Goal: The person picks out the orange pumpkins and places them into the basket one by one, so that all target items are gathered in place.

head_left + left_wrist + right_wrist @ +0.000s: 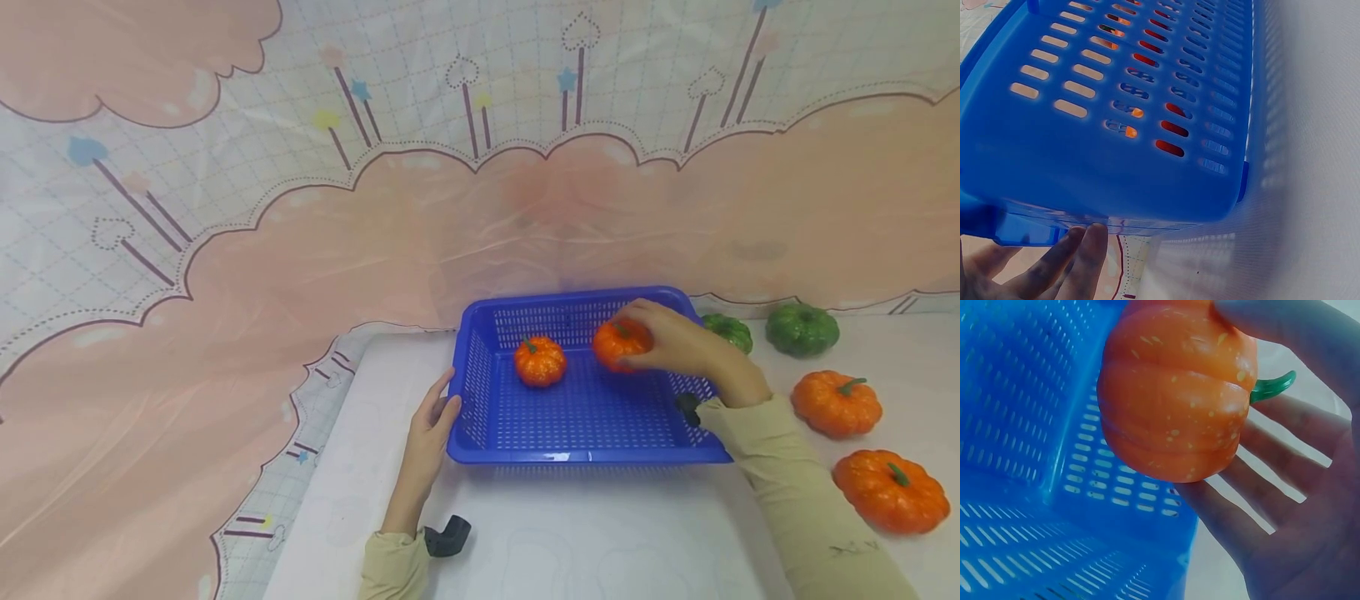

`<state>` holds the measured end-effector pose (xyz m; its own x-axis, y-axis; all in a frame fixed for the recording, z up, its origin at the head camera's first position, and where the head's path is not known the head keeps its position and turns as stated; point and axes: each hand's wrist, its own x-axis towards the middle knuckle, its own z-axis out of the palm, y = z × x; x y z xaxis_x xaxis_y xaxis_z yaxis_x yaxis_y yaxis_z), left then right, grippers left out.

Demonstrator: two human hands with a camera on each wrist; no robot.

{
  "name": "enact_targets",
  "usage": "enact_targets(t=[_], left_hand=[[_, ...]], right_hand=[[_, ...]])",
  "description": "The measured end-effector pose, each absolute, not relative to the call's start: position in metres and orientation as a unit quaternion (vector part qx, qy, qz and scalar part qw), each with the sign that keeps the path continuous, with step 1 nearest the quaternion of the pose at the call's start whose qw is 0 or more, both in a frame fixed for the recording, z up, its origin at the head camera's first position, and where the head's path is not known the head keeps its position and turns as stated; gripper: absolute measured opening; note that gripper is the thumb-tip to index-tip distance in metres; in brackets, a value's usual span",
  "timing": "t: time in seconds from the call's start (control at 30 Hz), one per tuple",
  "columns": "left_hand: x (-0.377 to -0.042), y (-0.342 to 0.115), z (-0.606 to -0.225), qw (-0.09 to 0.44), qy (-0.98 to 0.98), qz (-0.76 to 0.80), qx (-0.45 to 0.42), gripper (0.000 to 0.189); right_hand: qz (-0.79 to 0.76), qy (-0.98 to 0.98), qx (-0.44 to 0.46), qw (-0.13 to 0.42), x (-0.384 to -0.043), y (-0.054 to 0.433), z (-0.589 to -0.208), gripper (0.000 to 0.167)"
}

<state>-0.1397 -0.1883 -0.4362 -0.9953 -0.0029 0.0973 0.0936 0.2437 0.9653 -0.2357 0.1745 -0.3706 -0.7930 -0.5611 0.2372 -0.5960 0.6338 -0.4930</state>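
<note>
A blue plastic basket (585, 457) with slotted walls stands on the white table. Inside it, toward the left, lies a small orange pumpkin (540, 362) with a green stem. My right hand (663, 337) holds another orange pumpkin (621, 344) over the basket's back right part, thumb on one side and fingers on the other. That pumpkin (1175, 394) fills the middle of the right wrist view, its green stem toward the palm. At the basket's left side, my left hand (429, 421) touches the outer wall with extended fingers (1090, 262).
Right of the basket are two green pumpkins (802, 330), one partly hidden behind my right hand and the basket's rim. Nearer on that side lie two orange pumpkins, one (836, 404) behind the other (891, 492). A patterned pink-and-white cloth (420, 233) hangs behind the table.
</note>
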Motion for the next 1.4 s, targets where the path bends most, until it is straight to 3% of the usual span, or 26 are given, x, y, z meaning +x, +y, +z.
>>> enact_targets(t=[1.4], left_hand=[[-0.141, -0.189, -0.437, 0.041, -0.792, -0.609, -0.027, 0.053]], right_hand=[[0.290, -0.903, 0.317, -0.006, -0.257, 0.156, -0.391, 0.049]])
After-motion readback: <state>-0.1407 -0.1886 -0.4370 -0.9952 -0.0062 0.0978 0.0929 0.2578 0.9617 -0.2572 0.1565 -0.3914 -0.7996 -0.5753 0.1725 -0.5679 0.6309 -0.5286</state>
